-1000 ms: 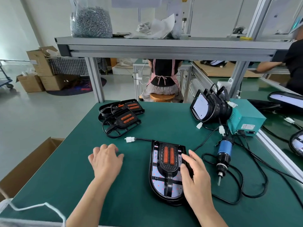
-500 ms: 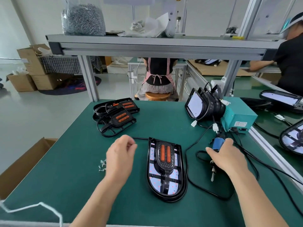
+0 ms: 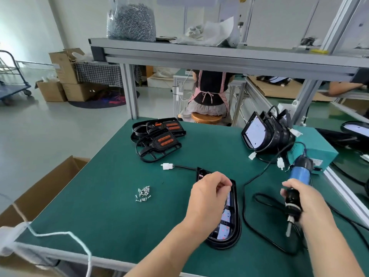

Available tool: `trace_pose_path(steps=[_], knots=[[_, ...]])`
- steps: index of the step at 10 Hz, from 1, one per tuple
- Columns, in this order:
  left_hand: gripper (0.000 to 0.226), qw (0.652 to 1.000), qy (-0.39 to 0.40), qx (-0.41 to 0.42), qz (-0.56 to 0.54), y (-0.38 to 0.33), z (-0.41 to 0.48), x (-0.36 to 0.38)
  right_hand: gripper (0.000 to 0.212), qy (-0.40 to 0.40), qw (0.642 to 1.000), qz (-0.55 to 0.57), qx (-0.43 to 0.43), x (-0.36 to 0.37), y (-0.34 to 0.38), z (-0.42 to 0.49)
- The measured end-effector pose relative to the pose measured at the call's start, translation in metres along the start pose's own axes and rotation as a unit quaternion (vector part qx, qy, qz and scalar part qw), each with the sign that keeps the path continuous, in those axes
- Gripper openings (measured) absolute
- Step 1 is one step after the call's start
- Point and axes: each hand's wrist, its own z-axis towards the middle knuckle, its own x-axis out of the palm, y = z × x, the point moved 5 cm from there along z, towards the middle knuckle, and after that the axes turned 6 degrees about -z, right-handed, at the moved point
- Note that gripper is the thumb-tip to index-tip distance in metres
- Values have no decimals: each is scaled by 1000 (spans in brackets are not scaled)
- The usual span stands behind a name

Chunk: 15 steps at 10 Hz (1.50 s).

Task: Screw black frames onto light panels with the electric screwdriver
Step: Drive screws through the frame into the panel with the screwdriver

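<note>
1. Presently the left hand (image 3: 209, 194) is over the light panel (image 3: 224, 234), fingers curled with tips drawn together; whether they pinch a screw cannot be told.
2. That panel lies flat on the green counter (image 3: 119, 216) with a black frame (image 3: 237, 216) seated on it.
3. The right hand (image 3: 307, 204) is wrapped round the electric screwdriver (image 3: 299, 173), bit pointing down, just right of the panel.
4. Loose screws (image 3: 143, 193) lie left of the panel; spare frames (image 3: 157, 140) are stacked near the far edge.
</note>
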Motion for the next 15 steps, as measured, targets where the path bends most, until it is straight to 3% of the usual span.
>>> trace_pose_path(steps=[1,2,3,4,5,7,9,11,14,15], knots=[[13,998,0,-37,-50,4,1,1,21,51,985,164,-32,10,17,-13],[15,992,2,-74,-101,10,2,2,42,131,943,303,-46,21,32,-24],[19,987,7,-91,-132,12,3,1,38,241,873,422,-43,41,47,-35],[19,986,13,-98,-133,16,3,-1,34,274,844,457,-57,56,55,-42],[18,983,16,-108,-146,20,4,-1,38,242,863,435,-91,62,63,-43],[13,958,42,-150,-241,23,3,4,27,131,904,384,-135,62,71,-46],[12,908,48,-205,-362,24,1,11,22,45,911,373,-171,63,73,-61],[18,872,45,-228,-431,22,1,14,36,-8,922,324,-211,61,66,-75],[16,857,27,-242,-455,23,0,16,39,-31,911,342,-227,64,67,-89],[17,865,6,-231,-446,24,-1,16,24,-53,905,357,-224,63,66,-90]])
